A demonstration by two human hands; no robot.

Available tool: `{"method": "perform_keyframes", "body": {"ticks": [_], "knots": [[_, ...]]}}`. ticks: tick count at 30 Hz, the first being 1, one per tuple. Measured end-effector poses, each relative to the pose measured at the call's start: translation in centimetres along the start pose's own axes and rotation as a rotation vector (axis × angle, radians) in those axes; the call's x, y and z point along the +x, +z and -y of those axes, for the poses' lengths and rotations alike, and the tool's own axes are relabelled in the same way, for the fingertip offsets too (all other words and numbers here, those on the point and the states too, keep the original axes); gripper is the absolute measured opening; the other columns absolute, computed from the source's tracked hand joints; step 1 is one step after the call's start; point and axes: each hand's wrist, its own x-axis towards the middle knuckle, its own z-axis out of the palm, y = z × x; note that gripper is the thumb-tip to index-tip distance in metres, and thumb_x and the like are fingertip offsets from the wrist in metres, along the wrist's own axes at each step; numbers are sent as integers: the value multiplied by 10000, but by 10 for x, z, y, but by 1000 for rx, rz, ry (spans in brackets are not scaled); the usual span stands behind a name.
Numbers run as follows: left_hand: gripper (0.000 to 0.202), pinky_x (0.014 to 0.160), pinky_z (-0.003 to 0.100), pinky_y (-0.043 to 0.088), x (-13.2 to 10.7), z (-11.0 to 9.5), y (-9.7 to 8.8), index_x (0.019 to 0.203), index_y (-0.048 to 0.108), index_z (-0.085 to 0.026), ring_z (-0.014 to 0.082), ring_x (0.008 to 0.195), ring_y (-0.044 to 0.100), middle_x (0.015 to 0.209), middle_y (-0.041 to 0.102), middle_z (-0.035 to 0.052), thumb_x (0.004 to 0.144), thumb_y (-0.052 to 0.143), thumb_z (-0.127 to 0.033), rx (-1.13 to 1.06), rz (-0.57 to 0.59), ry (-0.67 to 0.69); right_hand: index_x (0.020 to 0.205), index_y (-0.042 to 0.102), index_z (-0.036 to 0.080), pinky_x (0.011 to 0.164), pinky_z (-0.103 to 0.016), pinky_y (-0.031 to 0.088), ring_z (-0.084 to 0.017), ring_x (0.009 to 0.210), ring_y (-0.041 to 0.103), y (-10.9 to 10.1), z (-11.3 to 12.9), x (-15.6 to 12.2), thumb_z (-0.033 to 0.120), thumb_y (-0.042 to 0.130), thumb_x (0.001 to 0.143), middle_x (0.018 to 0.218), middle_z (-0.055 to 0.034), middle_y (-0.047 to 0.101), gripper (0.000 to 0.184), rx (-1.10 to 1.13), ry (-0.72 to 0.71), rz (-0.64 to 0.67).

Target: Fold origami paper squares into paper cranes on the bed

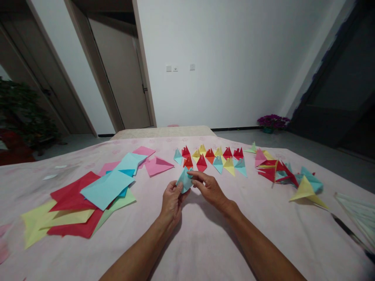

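Note:
A light blue piece of folded origami paper (184,180) is held up above the table, its pointed top facing away from me. My left hand (172,201) grips its lower left side between thumb and fingers. At its upper right edge, my right hand (209,189) pinches the paper with thumb and forefinger. Just beyond the hands stand small folded paper figures in rows, among them a red one (201,163), a yellow one (229,167) and a light blue one (218,164). The paper's underside is hidden by my fingers.
Loose coloured sheets, with a light blue sheet (108,189) on top, lie at the left. More folded pieces, including a yellow one (306,189), are heaped at the right, near a dark pen (348,230). A pink patterned cloth (187,249) covers the table.

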Motion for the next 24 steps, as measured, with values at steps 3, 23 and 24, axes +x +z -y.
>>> {"method": "perform_keyframes", "body": {"ticks": [3, 23, 24], "knots": [[432, 758, 288, 584, -2, 2, 1, 893, 597, -163, 142, 783, 675, 890, 680, 26, 616, 897, -305, -18, 17, -6, 1154, 670, 242, 859, -323, 511, -182, 962, 651, 5, -1, -2, 170, 599, 861, 1091, -50, 702, 309, -71, -74, -85], [407, 663, 184, 526, -6, 6, 2, 884, 573, -175, 86, 720, 641, 848, 651, -12, 646, 877, -304, -76, -34, 31, 1025, 683, 224, 846, -332, 525, -189, 955, 588, 38, 6, -19, 147, 646, 869, 996, -61, 575, 177, -255, -285, -333], [409, 642, 172, 516, -6, 6, 2, 890, 570, -177, 76, 694, 631, 838, 643, -19, 650, 874, -306, -78, -36, 26, 1034, 682, 226, 852, -341, 526, -194, 963, 588, 39, 5, -19, 147, 650, 865, 1006, -65, 581, 189, -268, -290, -334]]}}
